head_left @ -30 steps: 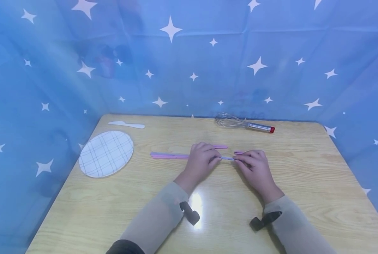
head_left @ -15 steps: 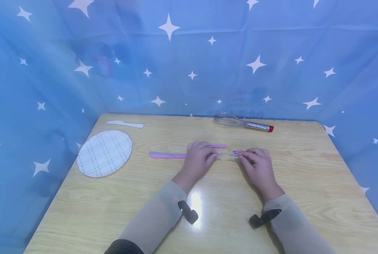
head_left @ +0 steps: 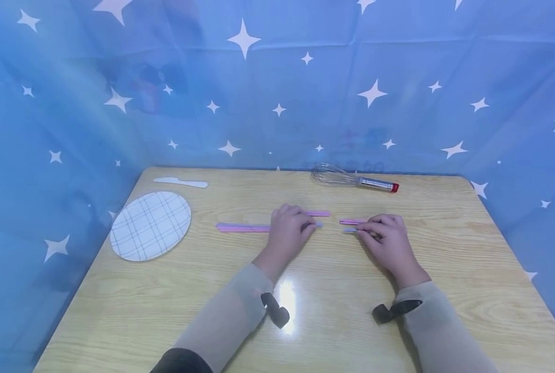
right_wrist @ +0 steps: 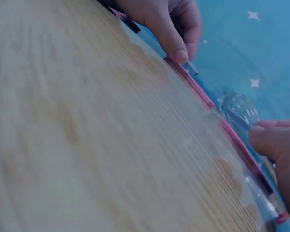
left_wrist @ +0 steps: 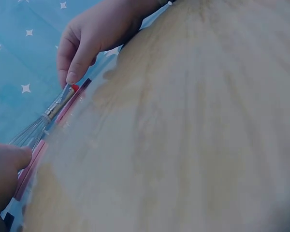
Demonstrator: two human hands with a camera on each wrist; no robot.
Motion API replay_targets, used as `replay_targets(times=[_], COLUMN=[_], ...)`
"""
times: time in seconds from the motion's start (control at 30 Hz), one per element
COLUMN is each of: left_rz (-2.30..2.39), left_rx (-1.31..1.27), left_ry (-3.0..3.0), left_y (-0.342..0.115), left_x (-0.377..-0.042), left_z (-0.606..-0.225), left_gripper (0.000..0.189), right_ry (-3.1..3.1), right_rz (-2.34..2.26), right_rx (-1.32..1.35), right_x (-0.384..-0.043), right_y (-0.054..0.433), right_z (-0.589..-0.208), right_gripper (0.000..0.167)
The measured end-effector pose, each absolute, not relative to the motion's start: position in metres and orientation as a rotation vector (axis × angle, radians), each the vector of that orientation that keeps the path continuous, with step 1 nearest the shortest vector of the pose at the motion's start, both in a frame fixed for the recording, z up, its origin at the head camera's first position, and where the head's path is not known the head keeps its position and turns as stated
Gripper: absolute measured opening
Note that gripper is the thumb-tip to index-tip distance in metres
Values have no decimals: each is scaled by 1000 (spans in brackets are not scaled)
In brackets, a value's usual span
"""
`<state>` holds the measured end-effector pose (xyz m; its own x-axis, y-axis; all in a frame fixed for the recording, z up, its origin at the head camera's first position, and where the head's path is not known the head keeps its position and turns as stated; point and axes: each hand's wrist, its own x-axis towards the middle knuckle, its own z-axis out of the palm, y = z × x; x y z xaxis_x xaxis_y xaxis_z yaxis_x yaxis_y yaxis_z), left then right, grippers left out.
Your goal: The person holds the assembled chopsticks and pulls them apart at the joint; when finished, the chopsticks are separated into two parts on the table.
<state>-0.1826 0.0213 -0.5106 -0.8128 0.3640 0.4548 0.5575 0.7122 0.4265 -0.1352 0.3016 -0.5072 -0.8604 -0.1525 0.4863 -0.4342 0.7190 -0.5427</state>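
A blue curtain printed with white stars fills the back of my head feed (head_left: pixel 277 77), behind a wooden tabletop (head_left: pixel 333 305). I see a checked oval plate (head_left: pixel 150 226) near its left edge and a wire whisk (head_left: pixel 366 182) along its far edge, red tip toward the right edge. Between them and the near edge I have the left hand (head_left: pixel 287 235) and right hand (head_left: pixel 390 243), each pinching with thumb and fingers. A white knife (head_left: pixel 180 182) lies near the far left corner. Pink sticks (head_left: pixel 243 229) lie close by both hands, running roughly along the far edge; my left hand covers part of them. Slimmest are the blue-grey pieces: the left piece (head_left: pixel 319 225) pokes past the left fingertips toward the right edge, the right piece (head_left: pixel 350 230) past the right fingertips toward the left edge, tips apart, axes side to side. My wrist feeds are blurred, and the fingers hide how far each piece runs.
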Motion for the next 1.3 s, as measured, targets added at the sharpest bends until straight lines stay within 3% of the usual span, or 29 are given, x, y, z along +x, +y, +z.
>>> replay_targets(times=[1.3], left_rz=[-621], left_rx=[-659], left_ry=[-2574], left_y=[44], left_x=[-200], left_z=[-508], left_gripper=[5], right_ry=[-2582], right_rz=[848], right_rx=[349], right_x=[-139], right_y=[298], right_z=[-510], right_gripper=[10])
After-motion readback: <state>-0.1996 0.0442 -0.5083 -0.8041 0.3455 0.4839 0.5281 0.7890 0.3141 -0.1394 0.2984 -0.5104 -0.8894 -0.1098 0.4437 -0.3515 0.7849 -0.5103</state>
